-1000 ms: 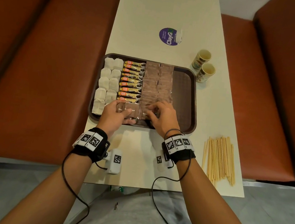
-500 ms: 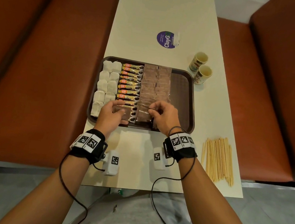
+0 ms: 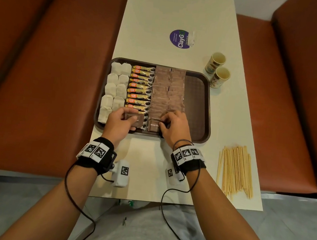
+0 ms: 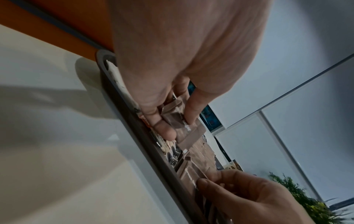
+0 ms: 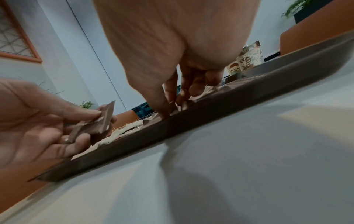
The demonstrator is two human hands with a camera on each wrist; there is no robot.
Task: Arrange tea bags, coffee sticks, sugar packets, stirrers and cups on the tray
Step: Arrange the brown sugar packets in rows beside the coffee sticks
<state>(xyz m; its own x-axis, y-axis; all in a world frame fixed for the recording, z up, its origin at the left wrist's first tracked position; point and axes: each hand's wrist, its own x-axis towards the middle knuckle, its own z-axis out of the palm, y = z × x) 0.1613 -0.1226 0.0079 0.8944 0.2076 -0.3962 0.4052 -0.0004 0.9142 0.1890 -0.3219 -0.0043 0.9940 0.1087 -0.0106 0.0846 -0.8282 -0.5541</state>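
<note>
While the left hand (image 3: 119,122) pinches spare brown sugar packets (image 3: 134,119) above the tray's (image 3: 207,115) six o'clock edge, the right hand (image 3: 174,126) pinches one packet (image 3: 154,126) in the rows. Cups (image 3: 217,70) stand at two o'clock, stirrers (image 3: 236,169) at four, both off the tray.

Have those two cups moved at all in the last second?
No. The cups stand just off the tray's far right corner, exactly as before; only the camera view shifted.
</note>
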